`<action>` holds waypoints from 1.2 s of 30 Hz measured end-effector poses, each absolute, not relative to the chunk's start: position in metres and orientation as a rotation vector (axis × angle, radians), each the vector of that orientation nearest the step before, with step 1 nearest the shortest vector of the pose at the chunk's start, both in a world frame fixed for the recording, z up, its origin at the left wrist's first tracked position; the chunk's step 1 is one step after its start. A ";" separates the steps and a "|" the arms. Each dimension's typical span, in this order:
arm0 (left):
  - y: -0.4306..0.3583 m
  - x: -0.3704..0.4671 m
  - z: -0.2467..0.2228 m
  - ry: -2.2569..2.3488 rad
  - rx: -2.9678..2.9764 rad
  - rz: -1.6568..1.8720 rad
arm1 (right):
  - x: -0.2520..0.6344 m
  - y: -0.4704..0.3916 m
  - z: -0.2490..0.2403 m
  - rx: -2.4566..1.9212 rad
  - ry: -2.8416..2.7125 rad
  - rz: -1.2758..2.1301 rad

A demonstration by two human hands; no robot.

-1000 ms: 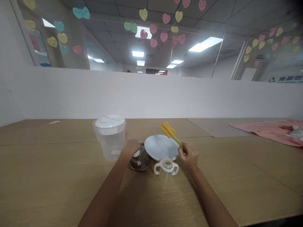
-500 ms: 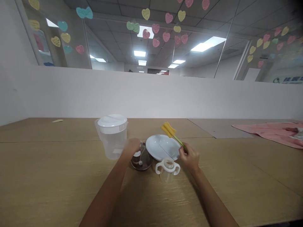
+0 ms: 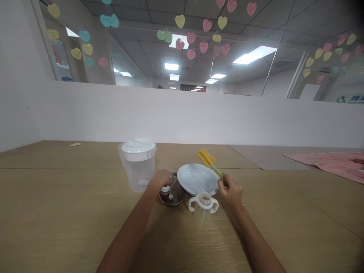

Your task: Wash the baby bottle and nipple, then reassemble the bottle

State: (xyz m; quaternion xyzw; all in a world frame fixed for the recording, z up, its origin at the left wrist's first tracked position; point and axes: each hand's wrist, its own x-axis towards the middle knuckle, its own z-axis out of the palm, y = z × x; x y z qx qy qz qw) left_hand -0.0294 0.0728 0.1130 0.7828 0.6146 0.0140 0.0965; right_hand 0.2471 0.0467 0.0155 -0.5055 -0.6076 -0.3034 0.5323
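Has the two-handled bottle (image 3: 203,207) nearest, on the table (image 3: 85,216). Pinches the brush (image 3: 206,157) by its green stick in the right hand's (image 3: 232,192) fingers, yellow end up past them. Has the left hand (image 3: 162,178) by a white cap (image 3: 165,188) at the brown dish (image 3: 178,198); cannot tell if gripping. Farther, has the white plate (image 3: 187,180).

Your right hand (image 3: 231,191) grips a green-handled yellow sponge brush (image 3: 206,157), tilted; your left hand (image 3: 162,178) is over the dark dish (image 3: 179,195), near the lidded pitcher (image 3: 138,165).
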 end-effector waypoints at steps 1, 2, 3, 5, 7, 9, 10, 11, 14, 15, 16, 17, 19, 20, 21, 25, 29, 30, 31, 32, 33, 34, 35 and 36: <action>0.068 -0.028 0.121 1.812 2.316 0.040 | 0.247 0.047 0.016 -1.205 -1.451 -0.719; 0.061 -0.026 0.130 1.794 2.318 0.031 | 0.247 0.047 0.016 -1.206 -1.453 -0.713; 0.053 -0.022 0.139 1.757 2.330 0.033 | 0.247 0.047 0.017 -1.207 -1.450 -0.708; 0.034 -0.011 0.156 1.574 2.389 0.080 | 0.247 0.048 0.017 -1.213 -1.440 -0.700; 0.014 0.004 0.164 1.212 2.456 0.157 | 0.247 0.048 0.018 -1.221 -1.436 -0.699; -0.003 0.021 0.163 0.975 2.558 0.164 | 0.247 0.048 0.019 -1.226 -1.439 -0.693; -0.009 0.028 0.159 0.943 2.614 0.119 | 0.247 0.048 0.019 -1.224 -1.442 -0.689; -0.013 0.035 0.154 0.957 2.668 0.064 | 0.247 0.047 0.020 -1.222 -1.439 -0.686; -0.013 0.047 0.141 1.021 2.756 -0.040 | 0.246 0.046 0.023 -1.226 -1.429 -0.678; -0.011 0.048 0.138 1.020 2.756 -0.037 | 0.246 0.046 0.023 -1.231 -1.429 -0.673; -0.008 0.049 0.136 1.011 2.742 -0.020 | 0.246 0.046 0.024 -1.235 -1.427 -0.665; -0.006 0.048 0.136 1.002 2.720 0.001 | 0.245 0.047 0.024 -1.235 -1.425 -0.656; -0.001 0.046 0.136 0.979 2.658 0.029 | 0.245 0.047 0.024 -1.236 -1.413 -0.635; 0.001 0.045 0.136 0.961 2.626 0.035 | 0.245 0.047 0.024 -1.239 -1.405 -0.627; 0.003 0.043 0.137 0.932 2.595 0.038 | 0.245 0.047 0.024 -1.244 -1.399 -0.620; 0.009 0.032 0.148 0.726 2.430 0.062 | 0.245 0.046 0.026 -1.239 -1.358 -0.612; 0.014 0.010 0.171 0.660 2.169 0.348 | 0.245 0.042 0.029 -1.145 -1.259 -0.612; 0.016 0.004 0.175 0.674 2.119 0.467 | 0.245 0.041 0.029 -1.123 -1.254 -0.621; 0.017 0.000 0.178 0.696 2.073 0.588 | 0.245 0.040 0.029 -1.102 -1.264 -0.630; 0.019 -0.003 0.179 0.721 2.030 0.696 | 0.244 0.039 0.029 -1.084 -1.288 -0.633; 0.021 -0.005 0.179 0.745 1.997 0.785 | 0.244 0.038 0.029 -1.073 -1.319 -0.623; 0.024 -0.006 0.177 0.764 1.973 0.856 | 0.243 0.037 0.029 -1.067 -1.351 -0.597; 0.027 -0.006 0.174 0.773 1.964 0.909 | 0.242 0.037 0.029 -1.067 -1.376 -0.562; 0.031 -0.005 0.171 0.773 1.967 0.949 | 0.240 0.036 0.030 -1.071 -1.392 -0.524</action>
